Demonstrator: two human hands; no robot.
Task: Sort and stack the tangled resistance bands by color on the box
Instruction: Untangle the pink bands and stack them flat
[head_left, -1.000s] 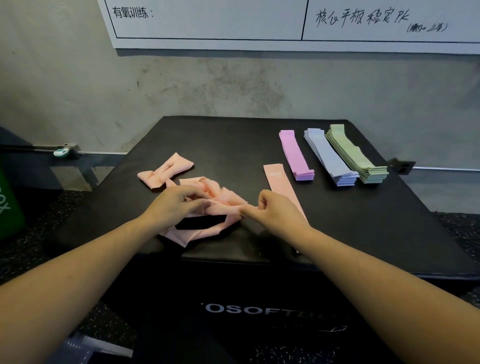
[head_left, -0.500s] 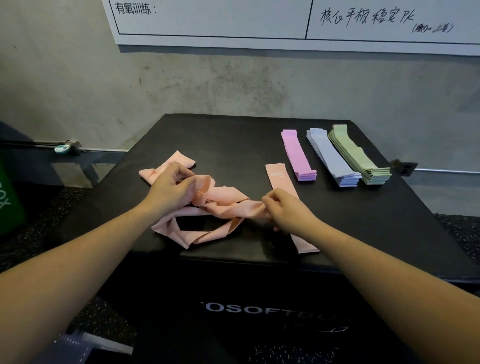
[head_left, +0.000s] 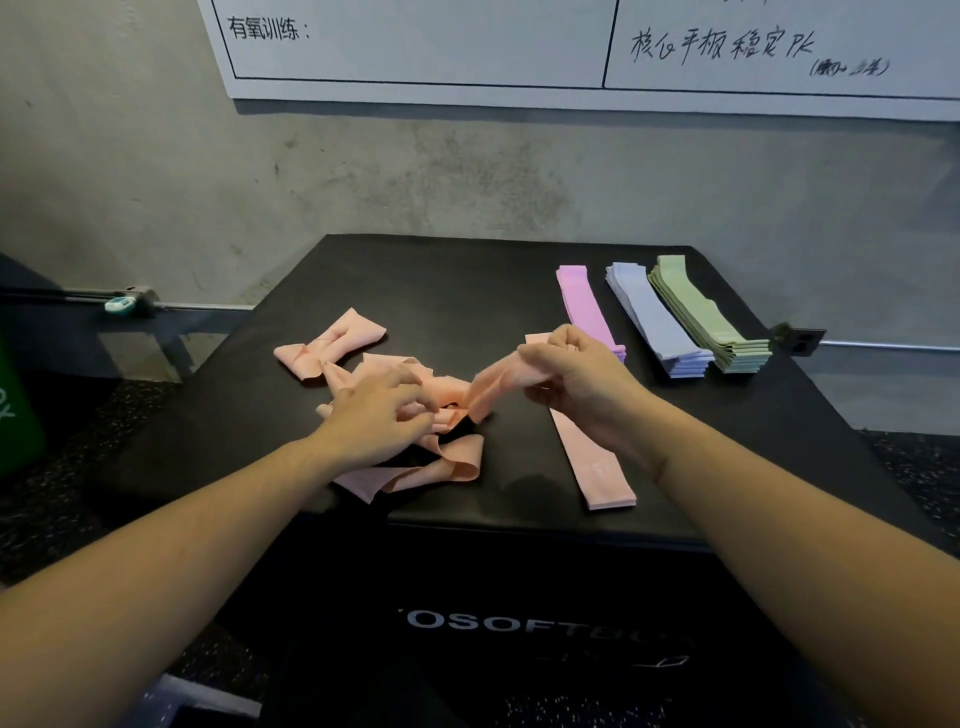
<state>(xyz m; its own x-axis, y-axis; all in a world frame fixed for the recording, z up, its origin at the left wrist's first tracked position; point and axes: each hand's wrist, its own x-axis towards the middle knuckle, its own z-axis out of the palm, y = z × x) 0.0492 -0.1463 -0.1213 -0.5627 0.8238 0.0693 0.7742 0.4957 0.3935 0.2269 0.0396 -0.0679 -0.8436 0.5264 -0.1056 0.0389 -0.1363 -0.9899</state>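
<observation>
On black padded box (head_left: 467, 291), left of flat pink band stack (head_left: 597, 462): tangled pink band heap (head_left: 415, 467). Right hand (head_left: 582, 384) pinches freed band end (head_left: 493, 387), stretching rightward toward stack; left hand (head_left: 379, 410), fingers curled, pins heap.

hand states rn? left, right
Left hand: fingers curled, gripping the tangled pink bands.
Right hand: pinching one pink band, lifting it off the tangle.

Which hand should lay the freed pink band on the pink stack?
Right. The right hand already pinches the band just above the pink stack; the left hand is on the tangle.
</observation>
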